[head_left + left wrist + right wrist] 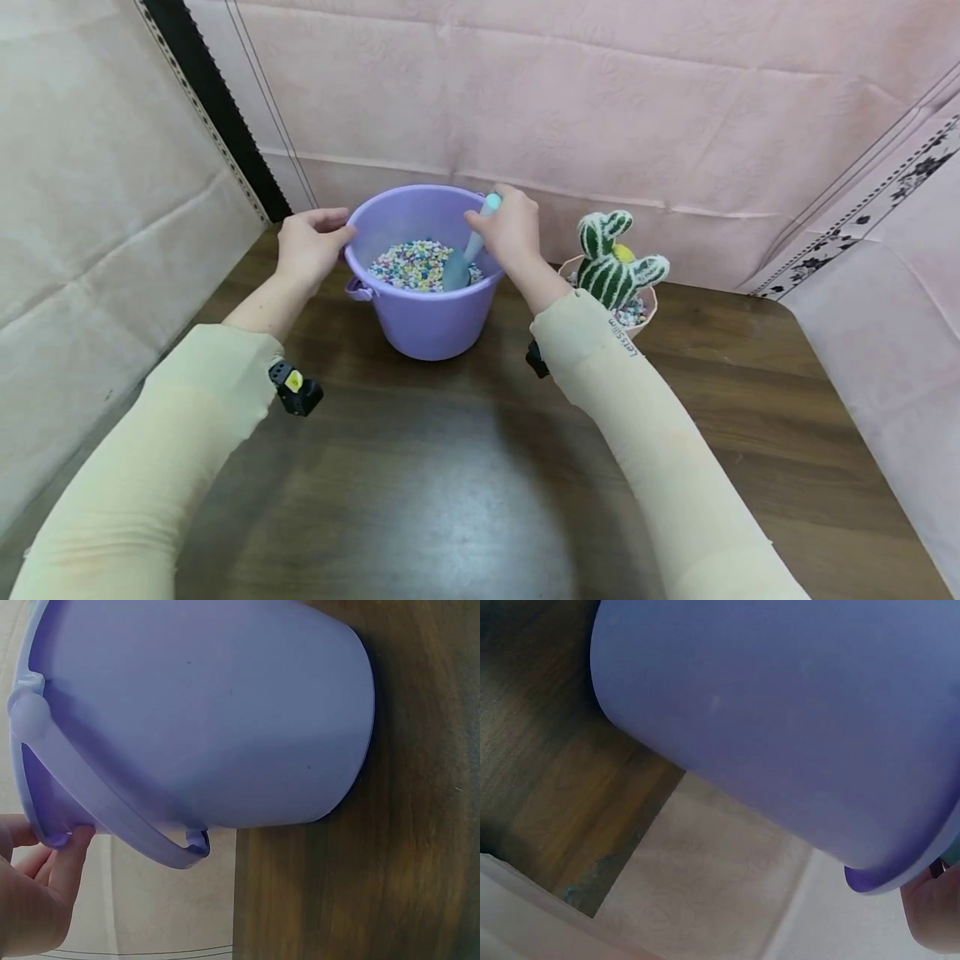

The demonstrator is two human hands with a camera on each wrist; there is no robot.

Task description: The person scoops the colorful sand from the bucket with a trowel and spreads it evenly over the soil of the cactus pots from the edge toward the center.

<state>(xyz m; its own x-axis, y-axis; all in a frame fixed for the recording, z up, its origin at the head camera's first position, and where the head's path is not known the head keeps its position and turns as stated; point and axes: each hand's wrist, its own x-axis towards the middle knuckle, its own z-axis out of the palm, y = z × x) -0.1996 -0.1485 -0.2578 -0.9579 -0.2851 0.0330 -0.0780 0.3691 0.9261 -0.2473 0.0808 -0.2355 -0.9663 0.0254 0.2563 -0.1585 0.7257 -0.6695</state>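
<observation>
Head view: a purple plastic bucket [431, 275] is seen standing upright on the wooden tabletop [465, 467], near the back edge, partly filled with small multicoloured pebbles [412, 262]. The bucket's left rim is gripped by the left hand [307, 246], thumb and fingers curled over the edge — confirmed in the left wrist view, where fingertips [71, 844] are pressed to the rim beside the folded-down handle [112, 817]. A pale blue scoop [468, 250] is held by the right hand [506, 229], fingers closed round its handle, blade dug into the pebbles. The bucket is judged stiff but thin-walled and bottom-heavy from its gravel load; it is best steadied at the rim. The scoop is judged light and rigid — best taken at the handle. The pebbles are likely to spill easily.
</observation>
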